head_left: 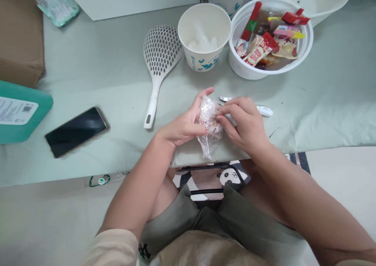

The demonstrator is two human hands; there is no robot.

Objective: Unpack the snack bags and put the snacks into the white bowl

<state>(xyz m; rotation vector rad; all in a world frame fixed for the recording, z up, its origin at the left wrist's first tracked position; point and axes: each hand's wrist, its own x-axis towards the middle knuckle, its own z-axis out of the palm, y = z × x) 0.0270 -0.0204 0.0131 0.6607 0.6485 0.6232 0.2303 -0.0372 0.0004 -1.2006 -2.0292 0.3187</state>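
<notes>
Just inside table edge (323, 145): hands (245, 122)

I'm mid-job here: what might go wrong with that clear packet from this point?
1. The left hand holds the clear packet close to the front edge of the table, so anything slipping out might drop over it.

2. The right hand pinches the packet right beside a white-handled tool, partly hidden by that hand; a sudden tug might knock it or catch a finger on its metal end.
</notes>
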